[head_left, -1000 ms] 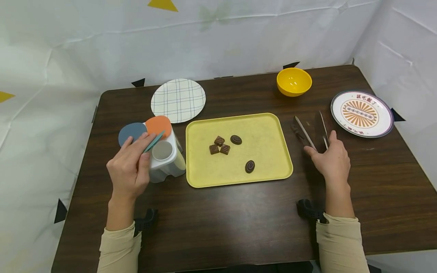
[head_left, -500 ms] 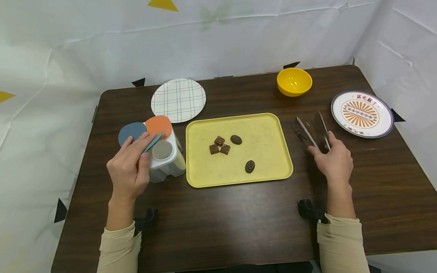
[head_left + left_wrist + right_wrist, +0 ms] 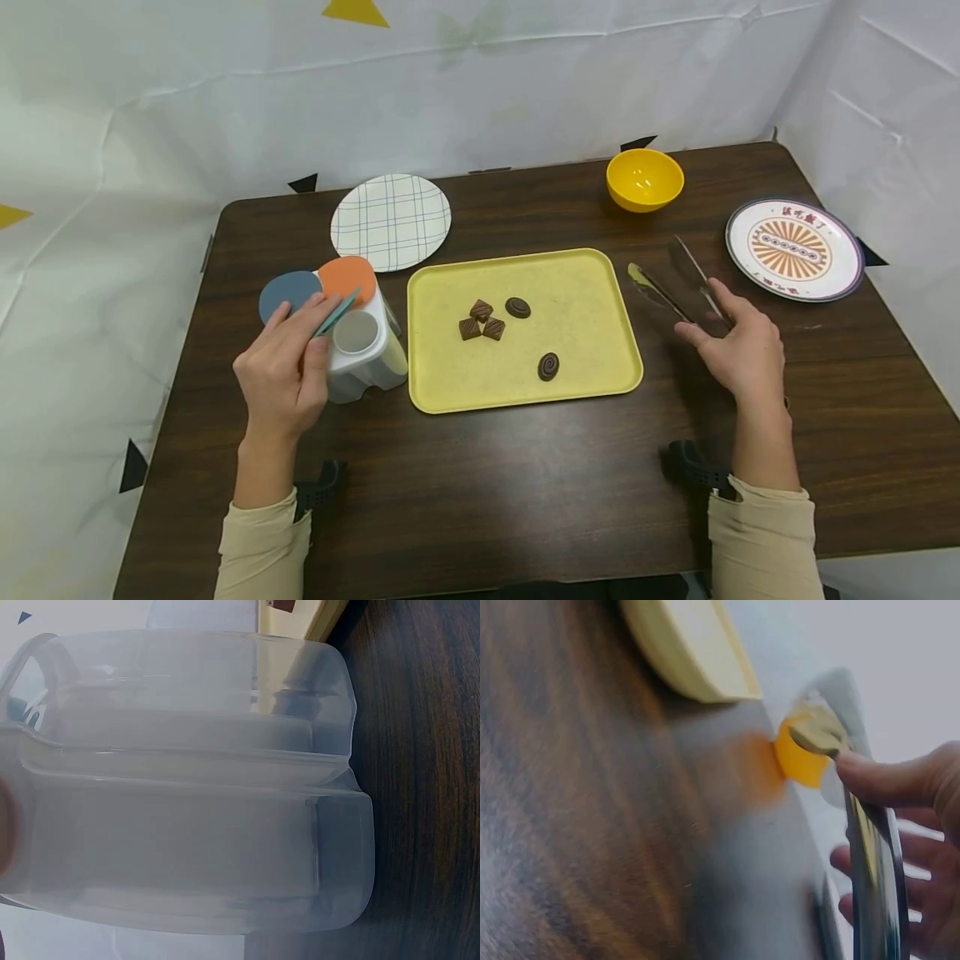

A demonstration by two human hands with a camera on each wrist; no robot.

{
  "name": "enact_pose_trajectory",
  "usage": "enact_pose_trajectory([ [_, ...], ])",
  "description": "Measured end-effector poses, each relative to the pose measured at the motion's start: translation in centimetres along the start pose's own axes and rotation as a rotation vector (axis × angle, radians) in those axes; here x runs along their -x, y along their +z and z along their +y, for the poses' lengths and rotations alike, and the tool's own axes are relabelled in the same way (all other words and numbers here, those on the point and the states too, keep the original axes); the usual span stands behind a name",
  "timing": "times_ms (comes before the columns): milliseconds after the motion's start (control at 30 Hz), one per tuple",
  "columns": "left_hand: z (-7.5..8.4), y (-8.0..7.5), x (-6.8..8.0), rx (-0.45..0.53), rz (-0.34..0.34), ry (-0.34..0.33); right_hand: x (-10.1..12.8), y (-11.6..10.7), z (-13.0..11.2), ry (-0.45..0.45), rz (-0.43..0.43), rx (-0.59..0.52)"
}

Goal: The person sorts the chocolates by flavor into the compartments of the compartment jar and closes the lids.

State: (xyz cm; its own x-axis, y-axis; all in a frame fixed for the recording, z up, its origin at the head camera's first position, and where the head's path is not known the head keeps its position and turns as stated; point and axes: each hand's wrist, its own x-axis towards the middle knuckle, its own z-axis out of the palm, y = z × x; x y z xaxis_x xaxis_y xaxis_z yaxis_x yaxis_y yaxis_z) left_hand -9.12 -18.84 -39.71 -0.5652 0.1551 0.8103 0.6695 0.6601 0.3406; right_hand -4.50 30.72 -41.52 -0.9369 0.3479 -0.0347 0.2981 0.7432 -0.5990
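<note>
My left hand (image 3: 281, 375) pinches a raised teal lid (image 3: 337, 312) between thumb and fingers, above a clear storage container (image 3: 367, 379) with a white top. The compartment beside that lid stands uncovered. In the left wrist view the container's translucent wall (image 3: 165, 840) fills much of the frame. My right hand (image 3: 742, 354) grips metal tongs (image 3: 662, 293), their arms spread and nothing between the tips. The right wrist view shows the thumb along the tongs (image 3: 877, 892). Right of the container lies a yellow tray (image 3: 592, 333) bearing square chocolates (image 3: 482, 310) and oval chocolates (image 3: 548, 366).
Blue (image 3: 288, 293) and orange (image 3: 348, 279) lids cover other container compartments. Behind is a checked plate (image 3: 392, 221). A yellow bowl (image 3: 645, 179) stands at the back right, and a patterned plate (image 3: 795, 250) lies right of the tongs. White sheeting (image 3: 525, 92) surrounds the dark table (image 3: 510, 492).
My right hand has shifted right, and the tongs have turned so their tips point more to the left. My left hand and the lid keep their place.
</note>
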Motion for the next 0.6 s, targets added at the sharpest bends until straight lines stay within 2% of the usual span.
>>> enact_pose_trajectory([
  [167,0.0,0.0,0.1,0.003,0.003,-0.006,0.4,-0.1,-0.5,-0.219,-0.062,-0.003],
  [333,0.0,0.0,0.3,0.0,0.014,-0.01,1.0,0.1,-1.5,-0.426,-0.176,-0.049],
  [433,0.0,0.0,0.3,0.001,0.01,-0.011,1.4,0.3,-2.2,-0.483,-0.252,-0.06],
  [600,0.0,0.1,0.1,0.0,0.007,-0.007,1.9,1.0,-3.2,-0.506,-0.383,-0.055],
])
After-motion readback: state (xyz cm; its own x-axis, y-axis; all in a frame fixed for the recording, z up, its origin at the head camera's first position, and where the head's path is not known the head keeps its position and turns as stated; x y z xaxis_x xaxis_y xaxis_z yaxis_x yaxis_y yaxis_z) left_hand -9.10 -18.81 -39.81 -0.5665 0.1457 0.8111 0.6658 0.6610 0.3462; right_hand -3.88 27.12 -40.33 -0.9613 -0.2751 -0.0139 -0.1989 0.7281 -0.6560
